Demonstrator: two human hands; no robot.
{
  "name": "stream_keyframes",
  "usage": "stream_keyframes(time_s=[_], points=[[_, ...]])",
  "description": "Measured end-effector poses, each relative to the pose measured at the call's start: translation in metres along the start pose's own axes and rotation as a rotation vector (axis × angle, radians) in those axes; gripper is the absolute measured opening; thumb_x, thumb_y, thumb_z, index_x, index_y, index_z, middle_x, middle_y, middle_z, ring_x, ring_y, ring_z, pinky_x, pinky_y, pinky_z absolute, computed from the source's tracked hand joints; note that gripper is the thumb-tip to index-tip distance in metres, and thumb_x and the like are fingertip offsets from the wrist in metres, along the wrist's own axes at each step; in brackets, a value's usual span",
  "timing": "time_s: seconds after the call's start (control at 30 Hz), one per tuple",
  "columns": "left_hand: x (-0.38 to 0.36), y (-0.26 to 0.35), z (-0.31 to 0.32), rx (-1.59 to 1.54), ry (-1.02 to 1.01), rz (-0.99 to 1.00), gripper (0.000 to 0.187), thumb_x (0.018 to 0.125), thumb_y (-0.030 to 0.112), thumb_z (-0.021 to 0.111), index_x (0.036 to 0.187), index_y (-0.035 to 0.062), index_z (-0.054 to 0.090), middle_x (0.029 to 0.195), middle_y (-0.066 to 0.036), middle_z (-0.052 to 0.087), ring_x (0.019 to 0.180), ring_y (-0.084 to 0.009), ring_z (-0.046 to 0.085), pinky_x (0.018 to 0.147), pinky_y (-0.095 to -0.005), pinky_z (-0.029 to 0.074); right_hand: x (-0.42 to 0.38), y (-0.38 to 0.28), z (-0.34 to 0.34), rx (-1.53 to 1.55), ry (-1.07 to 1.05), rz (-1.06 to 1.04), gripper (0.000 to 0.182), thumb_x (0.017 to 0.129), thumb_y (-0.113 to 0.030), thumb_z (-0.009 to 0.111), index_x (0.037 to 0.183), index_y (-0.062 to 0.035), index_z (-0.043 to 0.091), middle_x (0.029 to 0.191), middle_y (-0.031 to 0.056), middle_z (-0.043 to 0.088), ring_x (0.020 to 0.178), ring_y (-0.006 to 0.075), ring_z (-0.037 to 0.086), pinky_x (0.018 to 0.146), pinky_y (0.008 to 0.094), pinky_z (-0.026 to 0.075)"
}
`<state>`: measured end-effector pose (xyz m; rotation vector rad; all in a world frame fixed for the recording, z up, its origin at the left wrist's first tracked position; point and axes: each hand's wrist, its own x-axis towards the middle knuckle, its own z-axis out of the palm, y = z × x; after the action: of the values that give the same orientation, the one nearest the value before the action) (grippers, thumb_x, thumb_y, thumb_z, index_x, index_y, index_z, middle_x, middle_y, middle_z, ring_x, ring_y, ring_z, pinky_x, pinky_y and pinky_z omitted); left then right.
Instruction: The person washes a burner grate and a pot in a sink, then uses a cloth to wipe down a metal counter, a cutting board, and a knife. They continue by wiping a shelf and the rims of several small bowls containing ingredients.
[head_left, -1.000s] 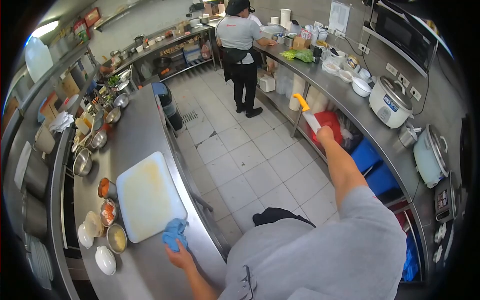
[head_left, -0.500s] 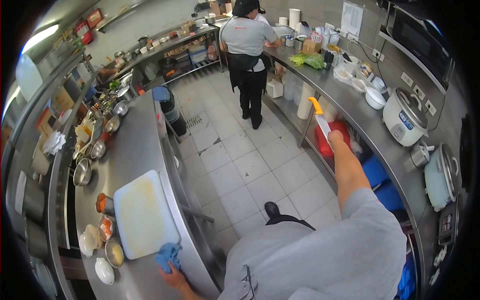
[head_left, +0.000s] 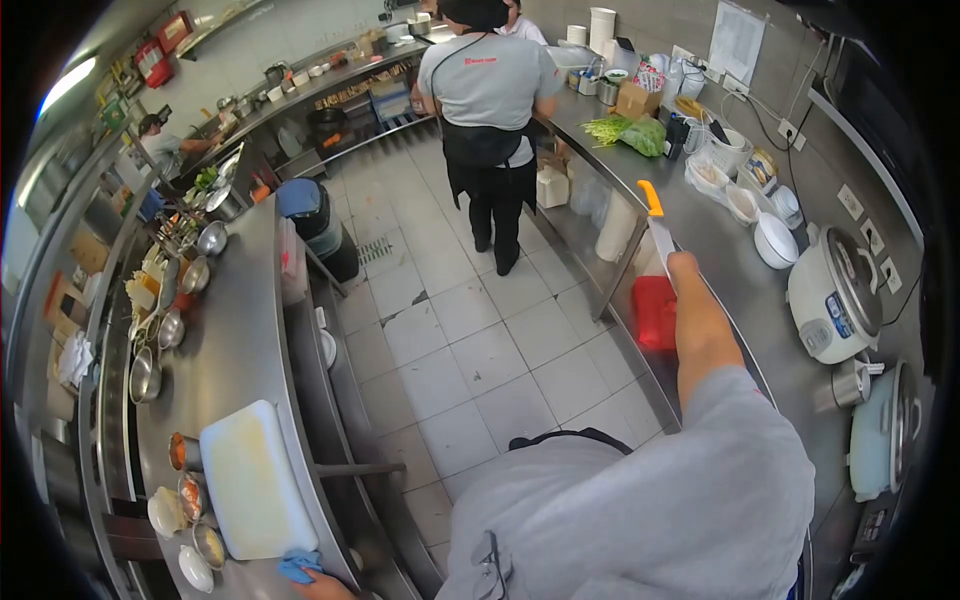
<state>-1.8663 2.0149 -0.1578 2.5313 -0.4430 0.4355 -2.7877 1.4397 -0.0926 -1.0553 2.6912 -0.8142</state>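
My right hand (head_left: pixel 682 264) is stretched forward along the right-hand counter, closed around the blade end of a knife (head_left: pixel 660 232). The knife's yellow handle (head_left: pixel 652 196) points up and away from me. Low in the view, my left hand (head_left: pixel 322 587) grips a crumpled blue cloth (head_left: pixel 299 566) at the near corner of a white cutting board (head_left: pixel 255 480). The board lies on the left steel counter (head_left: pixel 235 330). Beside it are a container of orange food (head_left: pixel 184 452), small bowls of food and a white lidded dish (head_left: pixel 196 568).
A person in a grey shirt (head_left: pixel 490 85) stands ahead at the right counter, back to me. Greens (head_left: pixel 640 137), white bowls (head_left: pixel 775 240) and a rice cooker (head_left: pixel 835 295) line that counter. A bin (head_left: pixel 318 225) stands at the left counter's far end; tiled floor (head_left: pixel 470 350) runs between.
My view has shifted forward, so the person ahead looks nearer. The knife stays held out in my right hand. The blue cloth and my left hand now appear lower in view.
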Motion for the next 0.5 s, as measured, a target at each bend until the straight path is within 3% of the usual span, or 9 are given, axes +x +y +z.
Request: stream_keyframes(time_s=[0.1,0.17,0.3,0.5], points=[[-0.035,0.055,-0.002,-0.041,0.132,0.002,0.051,0.103,0.031,0.063,0.136,-0.0073,0.058,0.126,-0.028,0.065,0.118,-0.0469,0.062,0.102,-0.0518,0.049,0.067,0.017,0.021,-0.031,-0.056,0.032,0.038,0.090,-0.025,0.057,0.102,0.0043,0.077,0.106,0.0280,0.074,0.107,0.0428,0.071,0.095,0.0483,0.054],[-0.047,0.052,0.003,-0.112,0.117,0.205,0.050,0.103,0.029,0.064,0.135,-0.0082,0.059,0.125,-0.029,0.065,0.117,-0.0464,0.062,0.101,-0.0522,0.049,0.069,0.006,0.001,-0.062,-0.074,-0.005,0.040,0.091,-0.028,0.058,0.104,0.0045,0.077,0.109,0.0283,0.074,0.109,0.0427,0.071,0.096,0.0480,0.054],[-0.068,0.088,-0.005,-0.147,0.047,0.134,0.048,0.100,0.029,0.066,0.131,-0.0073,0.062,0.123,-0.028,0.066,0.114,-0.0443,0.064,0.098,-0.0507,0.051,0.087,0.005,-0.003,-0.090,-0.039,-0.019,0.041,0.093,-0.034,0.061,0.104,0.0027,0.078,0.112,0.0279,0.073,0.111,0.0429,0.070,0.098,0.0474,0.053],[-0.077,0.045,0.020,0.302,0.290,0.255,0.047,0.097,0.042,0.069,0.116,-0.0016,0.069,0.100,-0.018,0.071,0.090,-0.0374,0.070,0.080,-0.0476,0.058,0.114,0.026,0.000,-0.351,0.000,-0.107,0.035,0.096,-0.030,0.062,0.110,-0.0023,0.077,0.118,0.0243,0.072,0.115,0.0424,0.068,0.100,0.0492,0.054]])
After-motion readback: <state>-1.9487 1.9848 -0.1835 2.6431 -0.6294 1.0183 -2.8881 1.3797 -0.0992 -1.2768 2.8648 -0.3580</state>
